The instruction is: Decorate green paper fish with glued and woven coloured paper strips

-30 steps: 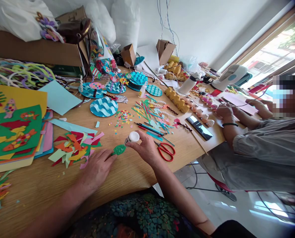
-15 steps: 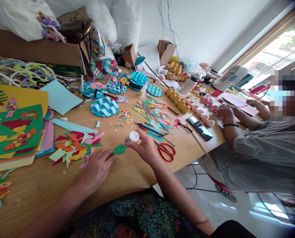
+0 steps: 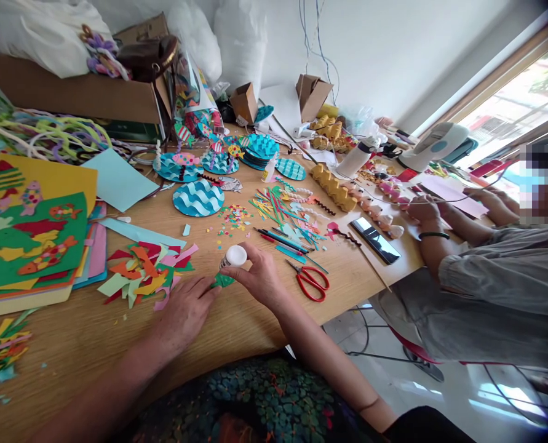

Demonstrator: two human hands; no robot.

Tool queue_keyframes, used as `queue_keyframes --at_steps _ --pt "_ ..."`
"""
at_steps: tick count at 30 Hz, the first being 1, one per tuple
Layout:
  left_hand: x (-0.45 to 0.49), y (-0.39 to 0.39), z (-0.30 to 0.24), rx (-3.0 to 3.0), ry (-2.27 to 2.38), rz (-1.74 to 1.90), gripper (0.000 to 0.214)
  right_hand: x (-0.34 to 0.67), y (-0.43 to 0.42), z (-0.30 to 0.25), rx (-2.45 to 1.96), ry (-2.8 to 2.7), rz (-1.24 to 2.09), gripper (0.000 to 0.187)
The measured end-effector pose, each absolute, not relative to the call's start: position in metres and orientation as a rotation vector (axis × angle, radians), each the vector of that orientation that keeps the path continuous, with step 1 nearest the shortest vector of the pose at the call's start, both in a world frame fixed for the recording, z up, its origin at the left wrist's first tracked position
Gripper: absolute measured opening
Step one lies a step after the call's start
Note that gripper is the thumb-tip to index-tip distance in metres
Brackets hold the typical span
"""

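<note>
My right hand is wrapped round a small white bottle, which is tilted with its broad round end up. The bottle's lower end is over a green paper cutout on the table and hides part of it; whether they touch I cannot tell. My left hand holds the cutout's left edge at the fingertips, with the palm low over the wood. Red-handled scissors lie to the right of my right hand. Left of the bottle is a heap of coloured paper scraps.
Pencils, paper strips and small dots lie beyond my hands. Farther back are blue wavy discs and a second bottle. A phone and a co-worker's arms are to the right. Paper sheets are stacked left.
My right hand has brought the bottle slightly left and down over the green cutout, covering more of it. My left hand has stayed at the cutout's edge. The view has shifted slightly.
</note>
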State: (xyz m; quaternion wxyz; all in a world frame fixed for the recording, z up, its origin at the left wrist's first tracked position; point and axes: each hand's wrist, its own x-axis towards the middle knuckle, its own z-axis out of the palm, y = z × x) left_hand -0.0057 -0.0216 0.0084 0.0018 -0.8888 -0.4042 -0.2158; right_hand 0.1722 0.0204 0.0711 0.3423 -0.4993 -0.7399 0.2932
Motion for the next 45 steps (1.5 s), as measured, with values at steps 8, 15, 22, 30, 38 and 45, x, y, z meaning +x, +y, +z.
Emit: queue_keyframes --at_steps 8,15,22,30,38,45 --pt "-0.005 -0.021 0.008 -2.779 -1.27 -0.697 0.03 0.172 0.023 0.069 -1.279 -1.927 0.743 0.025" --pt "-0.005 -0.022 0.009 -2.8 -1.306 -0.72 0.031 0.174 0.023 0.069 -1.302 -1.933 0.721 0.024" --pt "-0.006 -0.022 0.009 -2.807 -1.305 -0.685 0.029 0.172 0.024 0.068 -1.28 -1.941 0.717 0.024" --pt "-0.006 -0.022 0.007 -2.805 -1.315 -0.668 0.03 0.177 0.024 0.068 -1.294 -1.936 0.678 0.022" --pt "-0.006 -0.023 0.008 -2.811 -1.333 -0.647 0.03 0.167 0.02 0.07 -1.306 -1.979 0.724 0.023" --pt "-0.005 -0.024 0.01 -2.839 -1.383 -0.645 0.03 0.168 0.021 0.07 -1.326 -1.977 0.725 0.024"
